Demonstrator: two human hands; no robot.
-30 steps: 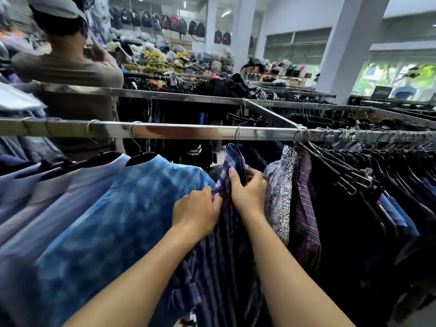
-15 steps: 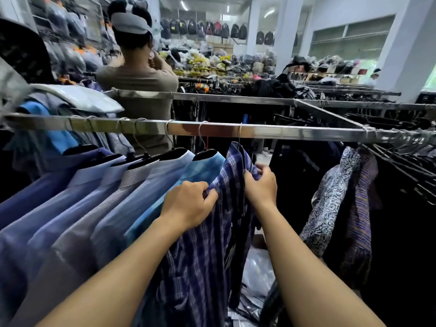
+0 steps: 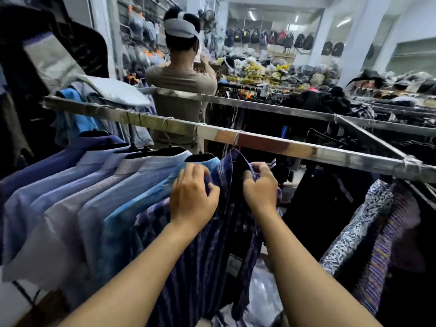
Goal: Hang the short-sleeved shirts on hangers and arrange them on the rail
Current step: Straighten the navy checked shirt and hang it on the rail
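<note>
A dark blue plaid short-sleeved shirt [image 3: 212, 256] hangs from the metal rail [image 3: 271, 143] in the middle of the view. My left hand [image 3: 192, 197] grips its left front near the collar. My right hand [image 3: 260, 187] pinches the right side of the collar. To its left hangs a row of several light blue and grey shirts [image 3: 82, 197] on black hangers, the nearest a bright blue one [image 3: 132, 220]. Right of a gap hang patterned shirts [image 3: 368, 232].
A person in a beige top [image 3: 181, 90] stands behind the rail, back turned. More rails with dark clothes [image 3: 330, 107] run behind and to the right. Folded garments [image 3: 101, 90] lie over the rail's left end. A plastic bag [image 3: 259, 293] lies below.
The plaid shirt has slid left along the rail, up against the bright blue shirt, opening a gap to the patterned shirts. My view has turned left. Both hands stayed on the shirt's collar area.
</note>
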